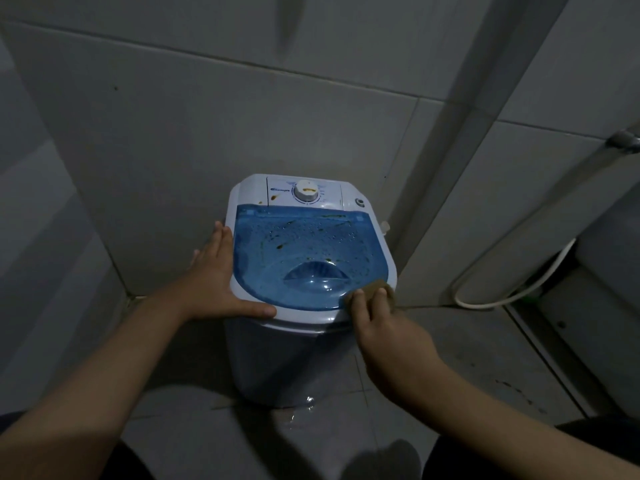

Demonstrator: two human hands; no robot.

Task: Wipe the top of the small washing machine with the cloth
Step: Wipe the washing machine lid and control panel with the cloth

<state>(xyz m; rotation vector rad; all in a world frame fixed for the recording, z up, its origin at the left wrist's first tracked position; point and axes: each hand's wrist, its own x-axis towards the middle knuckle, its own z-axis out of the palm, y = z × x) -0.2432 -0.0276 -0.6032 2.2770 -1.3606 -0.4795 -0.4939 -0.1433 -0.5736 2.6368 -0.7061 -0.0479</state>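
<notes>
The small washing machine (pixel 304 271) stands on the tiled floor (pixel 450 358) in a wall corner, its blue lid (pixel 304 251) closed and stained brown. The left hand (pixel 221 275) lies flat and open against its left rim. The right hand (pixel 384 327) pinches the brown cloth (pixel 375 289) onto the lid's near right edge.

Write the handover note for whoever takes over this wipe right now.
Left hand: open, flat against the washing machine's left rim, steadying it.
Right hand: grip shut on the cloth, pressed on the near right corner of the blue lid.
Done: little, as far as the lid shows.
Left: brown smears and droplets across the lid, plus stains on the white control panel and dial.
</notes>
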